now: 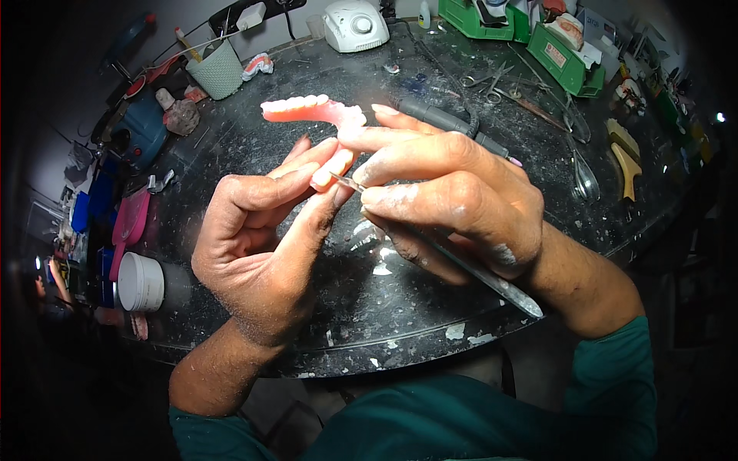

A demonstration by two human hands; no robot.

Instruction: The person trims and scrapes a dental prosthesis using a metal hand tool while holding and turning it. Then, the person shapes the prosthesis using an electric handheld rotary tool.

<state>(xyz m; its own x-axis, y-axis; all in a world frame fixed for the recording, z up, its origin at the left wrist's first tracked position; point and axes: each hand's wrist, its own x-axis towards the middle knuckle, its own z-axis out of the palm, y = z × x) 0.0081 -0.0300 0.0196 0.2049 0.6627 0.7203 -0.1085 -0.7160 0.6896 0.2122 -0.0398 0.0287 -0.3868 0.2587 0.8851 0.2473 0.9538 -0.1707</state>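
A pink denture with white teeth is held up over the dark worktable, its near end pinched in the thumb and fingers of my left hand. My right hand grips a slim metal hand tool, whose tip meets the teeth at that near end beside my left thumb. My right index fingertip also rests by the denture's bend. White dust coats the fingers of both hands.
Behind my hands lie a grey handpiece, scissors and a brush. A white control box, mesh cup and green bins line the back. A white tub and pink container stand left on the scuffed worktable.
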